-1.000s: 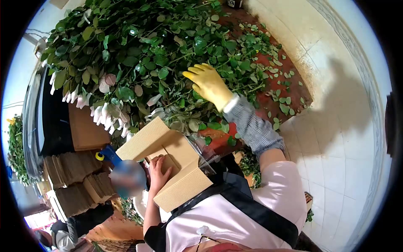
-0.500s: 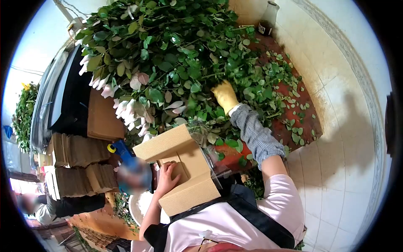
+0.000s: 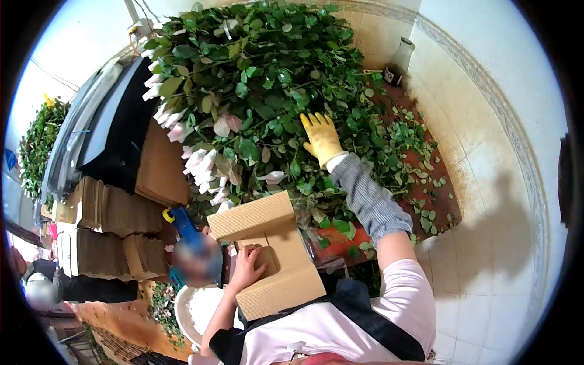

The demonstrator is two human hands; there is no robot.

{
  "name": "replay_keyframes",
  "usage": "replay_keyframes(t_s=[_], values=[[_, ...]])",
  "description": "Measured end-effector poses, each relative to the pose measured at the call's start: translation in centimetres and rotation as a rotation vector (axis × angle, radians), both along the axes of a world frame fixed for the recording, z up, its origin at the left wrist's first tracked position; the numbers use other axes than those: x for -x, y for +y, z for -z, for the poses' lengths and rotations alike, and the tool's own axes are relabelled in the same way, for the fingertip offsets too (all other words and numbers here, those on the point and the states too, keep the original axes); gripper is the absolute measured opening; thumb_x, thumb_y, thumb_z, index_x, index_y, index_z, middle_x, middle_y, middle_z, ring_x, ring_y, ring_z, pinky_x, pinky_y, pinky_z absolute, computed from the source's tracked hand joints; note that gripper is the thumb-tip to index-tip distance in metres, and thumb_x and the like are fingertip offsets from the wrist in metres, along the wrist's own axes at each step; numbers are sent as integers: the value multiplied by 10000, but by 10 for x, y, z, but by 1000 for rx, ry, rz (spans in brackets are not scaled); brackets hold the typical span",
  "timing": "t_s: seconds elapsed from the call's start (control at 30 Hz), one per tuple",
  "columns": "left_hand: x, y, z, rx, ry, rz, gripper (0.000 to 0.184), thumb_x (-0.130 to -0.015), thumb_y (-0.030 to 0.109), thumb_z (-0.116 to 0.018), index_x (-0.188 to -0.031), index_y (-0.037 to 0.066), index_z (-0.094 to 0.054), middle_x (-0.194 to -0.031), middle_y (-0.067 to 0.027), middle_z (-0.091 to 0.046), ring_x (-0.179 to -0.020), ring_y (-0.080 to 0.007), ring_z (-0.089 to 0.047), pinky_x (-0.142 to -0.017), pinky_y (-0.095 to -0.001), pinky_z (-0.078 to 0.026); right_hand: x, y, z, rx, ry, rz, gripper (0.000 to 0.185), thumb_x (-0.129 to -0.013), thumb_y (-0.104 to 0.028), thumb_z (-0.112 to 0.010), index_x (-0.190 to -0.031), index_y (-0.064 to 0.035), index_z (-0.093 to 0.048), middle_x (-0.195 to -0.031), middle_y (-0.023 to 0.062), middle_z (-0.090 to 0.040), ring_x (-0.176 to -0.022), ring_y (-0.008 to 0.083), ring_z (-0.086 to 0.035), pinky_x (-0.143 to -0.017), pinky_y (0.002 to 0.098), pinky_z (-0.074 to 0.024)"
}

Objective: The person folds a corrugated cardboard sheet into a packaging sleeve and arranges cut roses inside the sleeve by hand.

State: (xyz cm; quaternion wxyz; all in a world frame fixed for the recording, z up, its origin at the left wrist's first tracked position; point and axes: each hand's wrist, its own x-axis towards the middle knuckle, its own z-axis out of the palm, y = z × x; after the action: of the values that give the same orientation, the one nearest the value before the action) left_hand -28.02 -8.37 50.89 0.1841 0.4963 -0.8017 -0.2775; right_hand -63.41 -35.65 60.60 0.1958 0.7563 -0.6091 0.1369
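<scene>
My left hand (image 3: 246, 267) is bare and rests on the inner face of a folded corrugated cardboard sheet (image 3: 283, 258), its fingers bent over a flap; whether it pinches the flap is unclear. The cardboard lies against my front with its sides raised. My right hand (image 3: 321, 139), in a yellow glove with a grey striped sleeve, is spread over the leafy stems and holds nothing. Around it spreads a big heap of rose stems (image 3: 280, 79), with pale pink and white blooms (image 3: 201, 164) at its left edge.
Stacked cardboard (image 3: 100, 255) stands at the left, by a blue tape dispenser (image 3: 184, 224). A white basin (image 3: 201, 310) is below. A glass bottle (image 3: 401, 56) stands near the tiled wall. Loose leaves litter the red table (image 3: 449, 204). Another person (image 3: 91, 288) is at far left.
My right hand has gone from closed-looking among the leaves to spread on top of them. The view has shifted, showing more of the back wall. My left hand stays on the cardboard.
</scene>
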Motion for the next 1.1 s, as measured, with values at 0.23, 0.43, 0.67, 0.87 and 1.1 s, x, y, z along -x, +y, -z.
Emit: replay_keyframes(t_s=[0.23, 0.43, 0.67, 0.87, 1.1], values=[[-4, 1, 12, 7, 25, 8, 552, -796, 214, -779, -1297, 80, -589, -1267, -160, -506, -1193, -367, -489, -1027, -455, -433, -1, -32, -43, -56, 143, 35, 170, -879, -61, -580, -997, -117, -689, -837, 67, -732, -830, 227, -704, -866, 380, -503], [-5, 0, 13, 44, 67, 8, 547, -767, 183, -782, -1269, 75, -594, -1242, -168, -515, -1188, -375, -509, -1016, -458, -448, 100, 35, -101, 382, -135, 99, 234, -864, 57, -613, -1044, -71, -690, -838, 78, -695, -876, 200, -652, -1081, 409, -410], [-10, -12, -6, -258, 282, -75, 426, -919, 232, -691, -1281, 39, -577, -1170, -137, -615, -1111, -316, -603, -961, -390, -498, 98, 177, -105, 351, -481, -200, 437, -1039, -381, -414, -1138, -81, -717, -790, 51, -647, -760, 230, -628, -1051, 452, -424], [-37, -36, -31, -1266, 1099, -8, 547, -1073, 473, -392, -1461, 94, -463, -1291, -101, -600, -1052, -206, -657, -878, -371, -557, 76, 263, 58, -185, -594, 132, 486, -999, -402, -429, -1350, -97, -570, -1098, 106, -643, -978, 263, -617, -964, 450, -502], [-14, -23, 13, -820, 661, -163, 453, -1040, 273, -579, -1404, 11, -509, -1085, -55, -662, -912, -134, -660, -818, -290, -562, 23, 308, 25, -138, -341, -7, 444, -756, 35, -688, -1194, -23, -644, -1112, 169, -680, -1075, 364, -626, -1062, 449, -453]])
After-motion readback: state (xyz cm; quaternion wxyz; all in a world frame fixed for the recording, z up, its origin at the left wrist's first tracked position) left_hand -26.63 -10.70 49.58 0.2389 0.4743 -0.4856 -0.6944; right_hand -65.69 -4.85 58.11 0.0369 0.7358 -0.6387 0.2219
